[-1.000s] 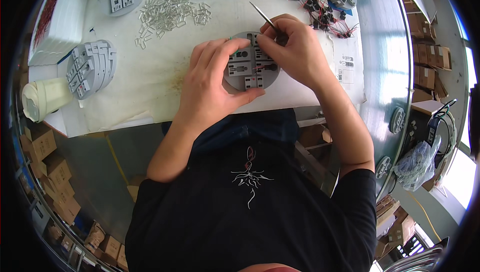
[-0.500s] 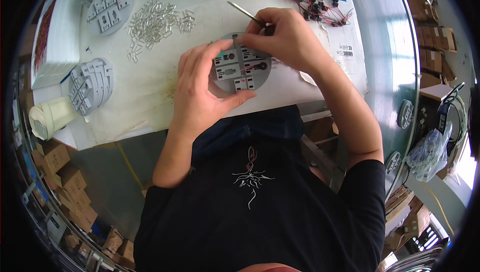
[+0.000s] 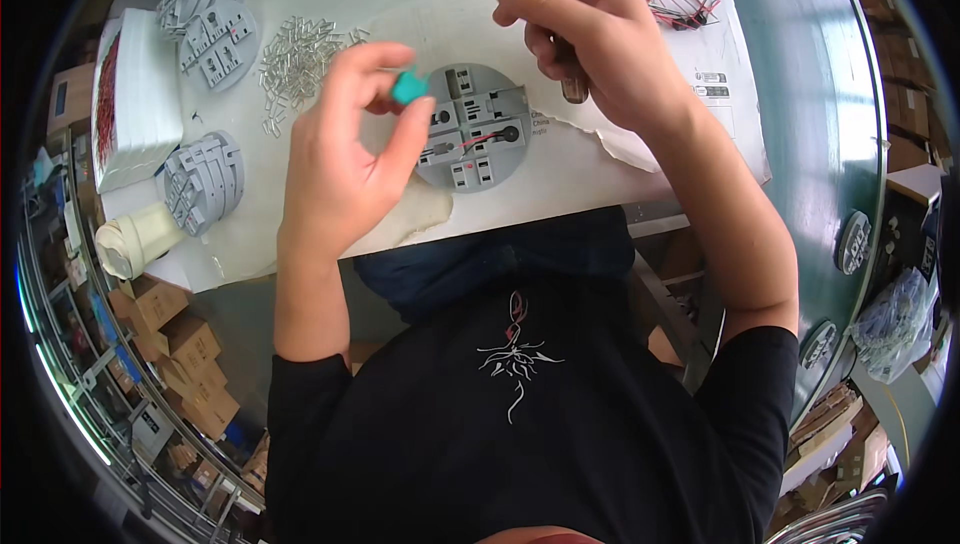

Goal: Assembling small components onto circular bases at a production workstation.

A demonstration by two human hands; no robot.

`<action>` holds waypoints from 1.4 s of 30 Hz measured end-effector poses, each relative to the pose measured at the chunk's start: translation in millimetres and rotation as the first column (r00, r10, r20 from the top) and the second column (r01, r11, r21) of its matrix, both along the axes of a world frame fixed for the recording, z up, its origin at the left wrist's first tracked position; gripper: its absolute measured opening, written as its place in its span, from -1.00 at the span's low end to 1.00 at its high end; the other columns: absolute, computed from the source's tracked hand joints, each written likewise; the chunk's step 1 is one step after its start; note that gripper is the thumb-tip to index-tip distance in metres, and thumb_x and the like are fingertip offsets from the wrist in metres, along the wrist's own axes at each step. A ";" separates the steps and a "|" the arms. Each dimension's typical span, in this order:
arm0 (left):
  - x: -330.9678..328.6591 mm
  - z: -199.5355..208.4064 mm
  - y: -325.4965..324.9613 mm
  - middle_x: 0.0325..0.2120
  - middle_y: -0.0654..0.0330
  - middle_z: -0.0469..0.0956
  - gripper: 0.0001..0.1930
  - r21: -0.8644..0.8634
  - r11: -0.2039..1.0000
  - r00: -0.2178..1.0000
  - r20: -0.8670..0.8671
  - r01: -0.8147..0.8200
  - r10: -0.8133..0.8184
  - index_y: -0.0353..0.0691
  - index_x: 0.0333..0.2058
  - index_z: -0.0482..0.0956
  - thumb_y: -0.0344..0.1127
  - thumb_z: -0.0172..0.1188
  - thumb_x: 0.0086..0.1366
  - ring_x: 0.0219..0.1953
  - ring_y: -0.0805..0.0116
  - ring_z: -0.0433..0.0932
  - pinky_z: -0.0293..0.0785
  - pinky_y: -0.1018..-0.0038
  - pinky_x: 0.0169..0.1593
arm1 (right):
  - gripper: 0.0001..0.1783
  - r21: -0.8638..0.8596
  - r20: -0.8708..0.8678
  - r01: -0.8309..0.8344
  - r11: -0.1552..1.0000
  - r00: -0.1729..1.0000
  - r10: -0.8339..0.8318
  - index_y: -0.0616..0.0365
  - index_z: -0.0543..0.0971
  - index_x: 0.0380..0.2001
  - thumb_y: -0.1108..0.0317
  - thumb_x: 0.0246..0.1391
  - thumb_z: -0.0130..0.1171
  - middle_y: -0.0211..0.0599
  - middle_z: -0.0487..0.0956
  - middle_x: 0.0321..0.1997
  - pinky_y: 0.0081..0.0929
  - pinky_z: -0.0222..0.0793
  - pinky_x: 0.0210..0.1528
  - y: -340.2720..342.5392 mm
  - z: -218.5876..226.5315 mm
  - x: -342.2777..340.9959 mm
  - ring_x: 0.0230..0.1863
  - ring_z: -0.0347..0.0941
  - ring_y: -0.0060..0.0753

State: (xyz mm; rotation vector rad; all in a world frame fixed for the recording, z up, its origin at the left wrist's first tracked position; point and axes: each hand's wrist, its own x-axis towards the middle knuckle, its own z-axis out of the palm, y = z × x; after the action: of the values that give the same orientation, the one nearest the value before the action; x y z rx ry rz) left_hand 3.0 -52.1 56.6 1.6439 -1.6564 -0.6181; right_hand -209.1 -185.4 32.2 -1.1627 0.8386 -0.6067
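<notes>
A round grey plastic disc with slotted blocks lies on the table in front of me. A small black round part with red and black wires sits in one of its blocks. My left hand, left of the disc, pinches a small teal piece between thumb and fingertips; its kind is unclear. Beyond the disc to the right, my right hand is raised and closed round a screwdriver. The brown handle shows below the fingers, and the thin metal shaft points away from me.
A pile of small clear tubes lies on the white-covered table. More grey discs stand at the left beside a cream cup and a white foam box of red pieces. Wired black parts lie far right; torn paper is nearer.
My left hand has let go of the disc and moved left, bringing the teal piece into sight. My right hand has lifted away with the screwdriver, whose shaft now points more directly away.
</notes>
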 end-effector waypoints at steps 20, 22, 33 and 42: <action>-19.2 31.4 -33.1 -0.27 0.10 0.65 -0.44 0.128 0.970 0.761 0.601 0.209 -0.243 -0.21 0.10 0.67 -0.07 0.50 0.18 -0.16 0.10 0.69 0.62 0.19 -0.13 | -0.43 0.146 0.155 0.073 0.987 0.983 -0.095 0.17 0.62 -0.32 -0.14 0.50 0.03 -0.40 0.47 -0.65 -0.61 0.16 -0.68 -2.7 19.9 -5.5 -0.71 0.30 -0.60; -29.1 30.8 -27.3 -0.24 0.11 0.64 -0.37 0.076 0.978 0.765 0.613 0.193 -0.198 -0.19 0.13 0.66 0.00 0.52 0.14 -0.15 0.12 0.68 0.62 0.19 -0.12 | -0.36 0.180 0.210 0.087 0.980 0.970 -0.125 0.17 0.61 -0.31 -0.21 0.53 -0.06 -0.37 0.48 -0.65 -0.61 0.18 -0.68 0.5 24.1 -3.5 -0.72 0.31 -0.57; -32.0 -35.4 25.9 0.11 0.11 0.43 -0.10 -0.478 0.877 0.958 0.225 -0.052 0.180 -0.18 0.22 0.54 -0.22 0.74 -0.16 -0.09 0.21 0.60 0.61 0.21 -0.02 | -0.57 -0.409 -0.089 -0.206 0.889 0.979 0.186 0.20 0.63 -0.37 0.07 0.48 0.18 -0.44 0.46 -0.60 -0.56 0.21 -0.52 7.5 54.2 -22.6 -0.59 0.33 -0.67; -7.5 -44.3 42.9 -0.04 0.12 0.60 0.08 -0.164 0.986 0.991 -0.132 -0.022 0.000 -0.24 0.35 0.46 -0.17 0.78 -0.21 -0.14 0.24 0.56 0.58 0.26 -0.02 | -0.53 -0.552 -0.795 -0.713 0.432 0.606 -0.016 0.18 0.59 -0.50 0.06 0.43 0.19 -0.16 0.55 -0.57 -0.11 0.38 -0.45 60.2 32.4 -10.6 -0.57 0.53 -0.06</action>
State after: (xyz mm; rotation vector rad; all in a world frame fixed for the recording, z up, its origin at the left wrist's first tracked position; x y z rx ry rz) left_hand -4.5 -9.2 12.4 1.4622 -1.5587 -0.5560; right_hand -219.7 -125.2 64.7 -2.5901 0.8471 -0.0723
